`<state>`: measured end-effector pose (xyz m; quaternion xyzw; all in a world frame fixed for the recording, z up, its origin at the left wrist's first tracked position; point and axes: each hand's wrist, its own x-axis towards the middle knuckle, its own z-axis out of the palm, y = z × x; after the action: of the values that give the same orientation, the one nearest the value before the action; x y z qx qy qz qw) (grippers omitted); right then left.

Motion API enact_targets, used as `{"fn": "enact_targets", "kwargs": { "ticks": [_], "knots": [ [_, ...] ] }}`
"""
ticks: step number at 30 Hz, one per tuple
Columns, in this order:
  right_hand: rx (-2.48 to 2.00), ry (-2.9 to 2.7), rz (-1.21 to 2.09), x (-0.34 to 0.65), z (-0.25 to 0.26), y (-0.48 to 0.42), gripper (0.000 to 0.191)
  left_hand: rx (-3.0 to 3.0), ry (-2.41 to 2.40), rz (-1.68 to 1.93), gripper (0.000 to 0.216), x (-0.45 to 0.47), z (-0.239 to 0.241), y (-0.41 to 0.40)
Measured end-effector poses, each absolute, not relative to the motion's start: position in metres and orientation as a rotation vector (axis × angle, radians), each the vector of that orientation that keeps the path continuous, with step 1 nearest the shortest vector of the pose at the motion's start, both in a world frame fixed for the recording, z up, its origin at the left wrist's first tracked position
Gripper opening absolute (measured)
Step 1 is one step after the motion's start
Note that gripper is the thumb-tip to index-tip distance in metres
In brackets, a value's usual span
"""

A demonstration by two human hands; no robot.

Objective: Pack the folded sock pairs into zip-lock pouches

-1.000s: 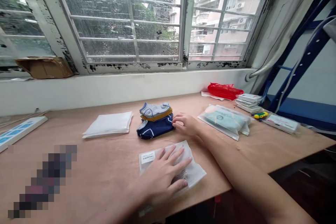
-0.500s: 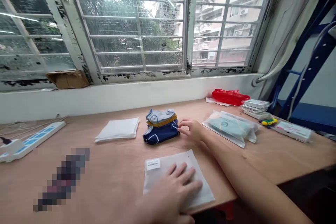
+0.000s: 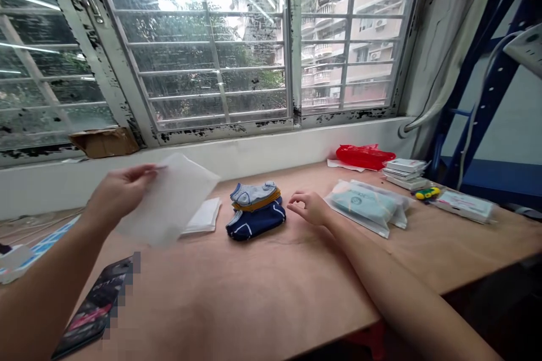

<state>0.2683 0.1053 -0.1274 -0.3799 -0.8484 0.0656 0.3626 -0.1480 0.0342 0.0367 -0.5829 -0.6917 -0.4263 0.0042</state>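
1. Left hand (image 3: 121,192) closed on a frosted plastic bag (image 3: 171,197), lifted above the table (image 3: 262,293).
2. Right hand (image 3: 309,207) empty, half-curled and narrow, resting on the table just beside stacked socks (image 3: 255,215).

"where's the light from?"
"bright daylight through the barred window (image 3: 190,51), glaring upper left."
"and the picture?"
"faint shadows on the table (image 3: 262,293), bent edges, the frosted bag (image 3: 169,200) slightly blurred."

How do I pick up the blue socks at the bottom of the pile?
Lift the grey and mustard socks off first, since they sit on top. Then pinch the navy socks at their near edge, coming from your side, because they lie flat and low on the wooden table.
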Motion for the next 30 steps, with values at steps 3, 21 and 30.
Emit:
{"fn": "enact_targets", "kwargs": {
  "ticks": [3, 21, 30],
  "knots": [
    [-0.999, -2.168, 0.167, 0.269, -0.129, 0.107, 0.019, -1.64, -2.024, -1.153, 0.051, -0.156, 0.018, 0.055],
    [-1.68, -2.128, -0.115, 0.275, -0.122, 0.106, 0.023, -2.099, -1.663, -1.018, 0.044, -0.14, -0.121, 0.077],
    [-2.105, -1.885, -0.246, 0.325, -0.144, 0.123, 0.026, -2.06, -1.43, -1.264, 0.028, -0.075, -0.136, 0.068]
  ]
}}
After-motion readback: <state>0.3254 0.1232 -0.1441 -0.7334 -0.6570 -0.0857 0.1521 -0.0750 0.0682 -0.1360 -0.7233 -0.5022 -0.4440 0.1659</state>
